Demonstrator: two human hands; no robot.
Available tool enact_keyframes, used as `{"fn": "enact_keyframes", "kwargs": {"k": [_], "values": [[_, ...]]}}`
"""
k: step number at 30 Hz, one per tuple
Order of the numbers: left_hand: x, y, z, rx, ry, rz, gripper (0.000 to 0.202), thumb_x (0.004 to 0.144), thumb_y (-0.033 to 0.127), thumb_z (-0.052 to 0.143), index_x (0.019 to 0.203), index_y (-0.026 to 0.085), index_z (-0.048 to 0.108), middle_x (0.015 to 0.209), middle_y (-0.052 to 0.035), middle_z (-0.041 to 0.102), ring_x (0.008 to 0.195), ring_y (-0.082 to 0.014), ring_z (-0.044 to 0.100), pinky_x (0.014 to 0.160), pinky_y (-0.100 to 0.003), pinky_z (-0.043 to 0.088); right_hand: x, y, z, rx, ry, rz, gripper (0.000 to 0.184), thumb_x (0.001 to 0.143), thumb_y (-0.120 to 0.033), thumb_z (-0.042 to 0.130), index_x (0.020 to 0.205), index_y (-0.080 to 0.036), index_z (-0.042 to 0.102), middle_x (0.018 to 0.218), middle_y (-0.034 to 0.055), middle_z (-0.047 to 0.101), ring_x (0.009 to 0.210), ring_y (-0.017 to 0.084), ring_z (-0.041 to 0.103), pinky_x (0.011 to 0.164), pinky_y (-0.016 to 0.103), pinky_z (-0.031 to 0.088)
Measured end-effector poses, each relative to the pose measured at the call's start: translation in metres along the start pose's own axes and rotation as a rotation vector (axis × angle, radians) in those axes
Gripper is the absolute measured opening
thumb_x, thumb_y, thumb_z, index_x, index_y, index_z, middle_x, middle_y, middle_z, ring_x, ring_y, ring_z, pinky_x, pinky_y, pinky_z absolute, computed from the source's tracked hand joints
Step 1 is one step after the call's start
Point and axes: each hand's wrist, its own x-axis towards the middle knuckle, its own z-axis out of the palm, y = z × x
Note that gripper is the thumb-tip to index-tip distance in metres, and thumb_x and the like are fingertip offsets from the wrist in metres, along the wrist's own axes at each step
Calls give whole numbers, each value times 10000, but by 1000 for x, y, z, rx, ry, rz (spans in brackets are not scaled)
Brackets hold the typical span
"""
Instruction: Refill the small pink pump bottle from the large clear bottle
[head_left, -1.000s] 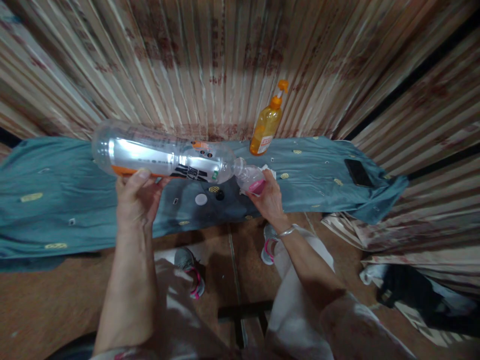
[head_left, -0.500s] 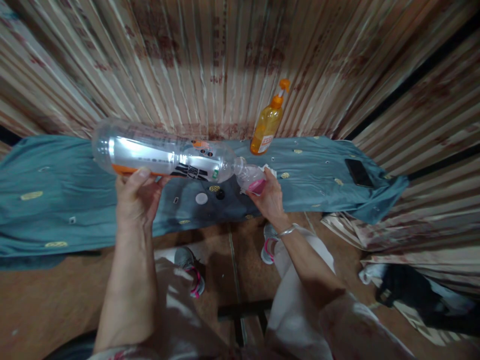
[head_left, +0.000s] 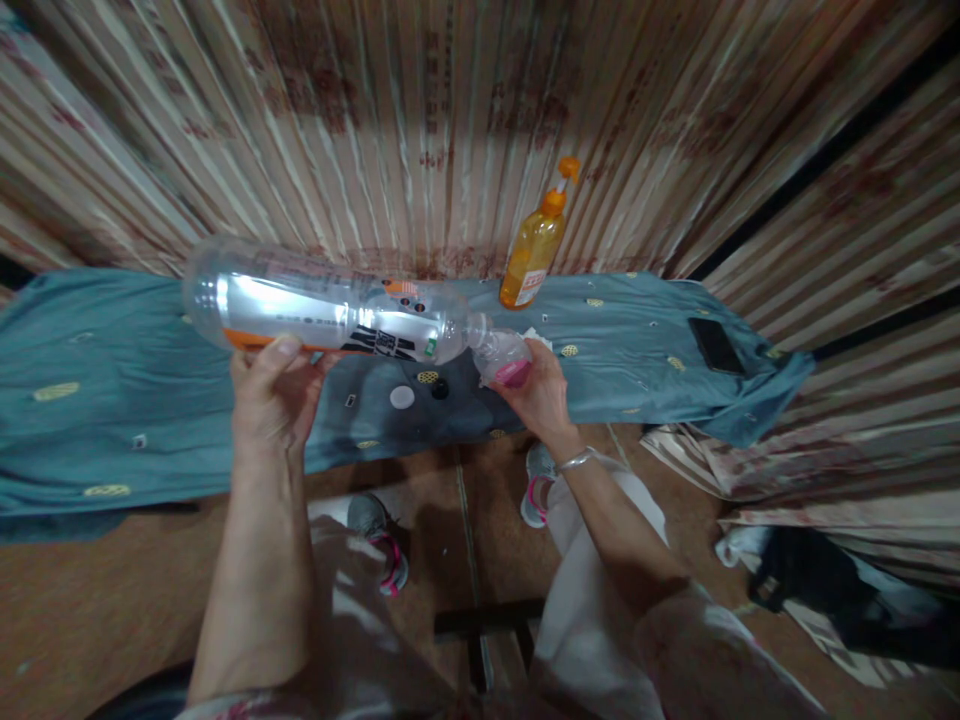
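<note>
Fingers gripping on both sides: left hand [head_left: 274,395] has the large drink bottle [head_left: 322,305] sideways, neck meeting the small pink-labelled bottle [head_left: 504,356] in the nearer right hand [head_left: 544,392].

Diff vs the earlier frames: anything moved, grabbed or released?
Nothing visibly changed; nothing was taken hold of or let go. The left hand still holds the large bottle on its side, its neck at the small bottle in the right hand. The orange pump bottle, phone, white disc and black disc stayed put.
</note>
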Motion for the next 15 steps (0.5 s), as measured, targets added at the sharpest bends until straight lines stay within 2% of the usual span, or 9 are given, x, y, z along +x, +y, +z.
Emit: {"fn": "enact_keyframes", "kwargs": {"k": [4,10,15], "values": [[0,-1,0,-11,-8,0,351,440,213,818,742,211,639,631,27,653,660,-147,626,660,-305,575,0,-1,-2,17,-8,5,714,681,-310,742,1272,-95,405,1280,204,531,1231,303,492,1030,490,420],[0,-2,-1,4,-7,-11,307,434,221,819,660,201,612,623,23,649,666,-146,635,613,-258,564,0,-1,0,10,-9,8,703,693,-303,703,1288,-102,387,1241,194,569,1186,314,532,1003,508,441],[1,-2,1,7,-1,-4,269,428,236,820,586,193,606,561,30,602,637,-145,620,629,-287,575,0,1,2,3,-6,11,706,700,-302,677,1300,-80,376,1263,211,551,1216,317,508,1021,507,427]]}}
